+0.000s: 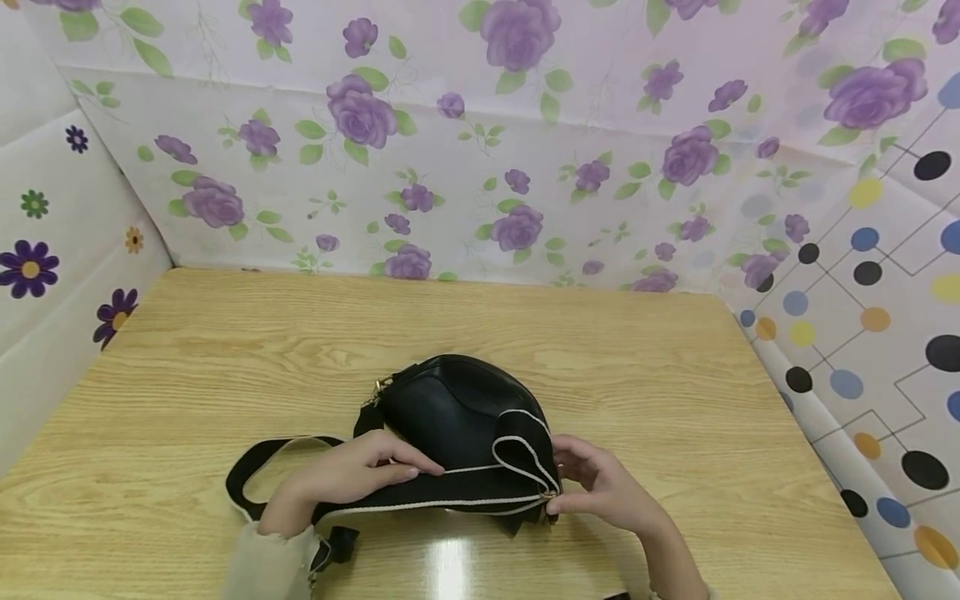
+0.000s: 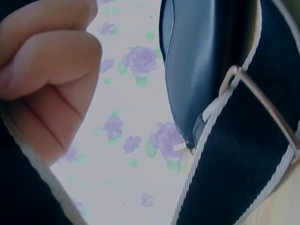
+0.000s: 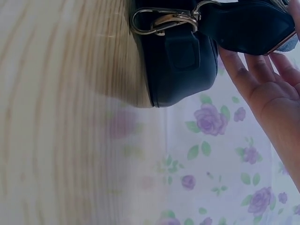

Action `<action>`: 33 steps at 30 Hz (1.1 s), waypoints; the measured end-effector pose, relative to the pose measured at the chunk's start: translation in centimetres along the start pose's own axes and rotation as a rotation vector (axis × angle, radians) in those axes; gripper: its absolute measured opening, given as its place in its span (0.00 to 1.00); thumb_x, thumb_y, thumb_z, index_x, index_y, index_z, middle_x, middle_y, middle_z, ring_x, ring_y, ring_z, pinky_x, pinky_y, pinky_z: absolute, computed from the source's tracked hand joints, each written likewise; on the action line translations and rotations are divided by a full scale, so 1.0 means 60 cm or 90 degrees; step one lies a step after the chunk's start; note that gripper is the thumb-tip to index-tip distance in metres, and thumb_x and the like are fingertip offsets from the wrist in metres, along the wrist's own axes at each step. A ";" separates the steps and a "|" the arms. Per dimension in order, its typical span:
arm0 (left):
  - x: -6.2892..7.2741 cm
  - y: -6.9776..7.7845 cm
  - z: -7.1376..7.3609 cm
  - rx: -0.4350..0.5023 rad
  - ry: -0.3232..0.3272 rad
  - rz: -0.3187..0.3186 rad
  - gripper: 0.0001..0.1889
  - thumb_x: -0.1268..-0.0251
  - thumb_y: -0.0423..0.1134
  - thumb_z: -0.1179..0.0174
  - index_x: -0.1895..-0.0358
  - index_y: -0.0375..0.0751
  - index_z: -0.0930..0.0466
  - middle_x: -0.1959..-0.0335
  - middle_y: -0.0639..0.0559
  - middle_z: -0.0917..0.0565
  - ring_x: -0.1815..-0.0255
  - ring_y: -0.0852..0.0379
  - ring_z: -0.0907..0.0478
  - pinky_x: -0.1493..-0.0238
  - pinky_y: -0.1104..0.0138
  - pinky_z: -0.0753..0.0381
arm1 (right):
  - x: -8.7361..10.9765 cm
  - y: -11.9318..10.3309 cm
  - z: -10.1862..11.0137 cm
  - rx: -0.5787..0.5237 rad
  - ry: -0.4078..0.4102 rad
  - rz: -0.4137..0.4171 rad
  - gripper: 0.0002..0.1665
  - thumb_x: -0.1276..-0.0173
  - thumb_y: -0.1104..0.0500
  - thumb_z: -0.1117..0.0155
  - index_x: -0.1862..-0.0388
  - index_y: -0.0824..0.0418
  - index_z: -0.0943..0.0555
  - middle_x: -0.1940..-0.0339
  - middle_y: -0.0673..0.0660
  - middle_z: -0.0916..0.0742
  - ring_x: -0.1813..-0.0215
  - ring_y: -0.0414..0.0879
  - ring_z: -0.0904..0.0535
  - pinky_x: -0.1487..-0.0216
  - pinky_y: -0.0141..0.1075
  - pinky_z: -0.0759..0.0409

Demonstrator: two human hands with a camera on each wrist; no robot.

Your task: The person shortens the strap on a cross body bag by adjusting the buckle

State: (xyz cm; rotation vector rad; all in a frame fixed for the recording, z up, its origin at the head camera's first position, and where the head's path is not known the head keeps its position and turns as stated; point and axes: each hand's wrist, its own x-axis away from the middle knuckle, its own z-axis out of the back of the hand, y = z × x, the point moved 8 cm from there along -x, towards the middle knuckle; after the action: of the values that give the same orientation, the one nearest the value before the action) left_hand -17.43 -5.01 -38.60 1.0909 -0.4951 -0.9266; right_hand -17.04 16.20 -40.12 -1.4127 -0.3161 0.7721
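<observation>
A black handbag [image 1: 457,408] with a rounded top sits on the table in the head view. Its wide black shoulder strap [image 1: 420,489], edged in white, runs along the near side and folds into a loop at the right. Over the strap's middle, my left hand [image 1: 352,471] holds it with bent fingers. My right hand [image 1: 603,487] grips the strap's right end between thumb and fingers. In the left wrist view a metal slider buckle [image 2: 267,105] crosses the strap. A metal clasp [image 3: 161,22] and a dark leather tab [image 3: 248,28] show in the right wrist view.
The wooden table [image 1: 600,358] meets a flower-printed sheet [image 1: 465,167] at the back. Patterned sheets also stand at the left and right. One strap loop [image 1: 243,475] lies left of the bag, and a small black piece [image 1: 343,543] lies near the left sleeve.
</observation>
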 end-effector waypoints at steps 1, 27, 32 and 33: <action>0.002 -0.001 0.001 0.001 -0.001 0.001 0.14 0.32 0.33 0.54 0.50 0.32 0.23 0.72 0.51 0.20 0.72 0.68 0.30 0.65 0.71 0.28 | -0.001 0.000 0.000 -0.001 -0.001 0.001 0.33 0.51 0.74 0.34 0.45 0.74 0.34 0.47 0.55 0.24 0.48 0.47 0.27 0.49 0.39 0.28; 0.034 -0.008 0.020 0.046 -0.003 -0.008 0.15 0.33 0.31 0.55 0.49 0.25 0.26 0.52 0.41 0.22 0.50 0.56 0.27 0.54 0.66 0.26 | 0.002 0.000 0.001 0.004 0.002 -0.004 0.33 0.49 0.73 0.35 0.43 0.74 0.35 0.48 0.63 0.25 0.50 0.46 0.26 0.52 0.37 0.27; 0.042 -0.015 0.027 0.038 0.011 0.015 0.14 0.33 0.32 0.54 0.50 0.27 0.25 0.53 0.43 0.21 0.50 0.58 0.27 0.54 0.68 0.27 | 0.003 -0.003 0.002 0.013 0.003 0.002 0.34 0.49 0.73 0.36 0.42 0.73 0.35 0.47 0.65 0.25 0.50 0.46 0.26 0.53 0.37 0.27; 0.043 -0.015 0.028 0.036 0.012 0.016 0.14 0.33 0.32 0.54 0.50 0.27 0.25 0.53 0.43 0.21 0.50 0.59 0.27 0.54 0.68 0.27 | 0.003 -0.002 0.003 0.014 0.005 -0.002 0.34 0.49 0.73 0.35 0.41 0.72 0.35 0.47 0.64 0.25 0.50 0.46 0.26 0.53 0.37 0.27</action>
State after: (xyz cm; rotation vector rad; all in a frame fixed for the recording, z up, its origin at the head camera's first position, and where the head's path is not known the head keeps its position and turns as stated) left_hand -17.63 -8.19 -38.97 1.1417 -0.5212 -0.8832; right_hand -16.98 16.45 -40.04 -1.3946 -0.3033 0.7655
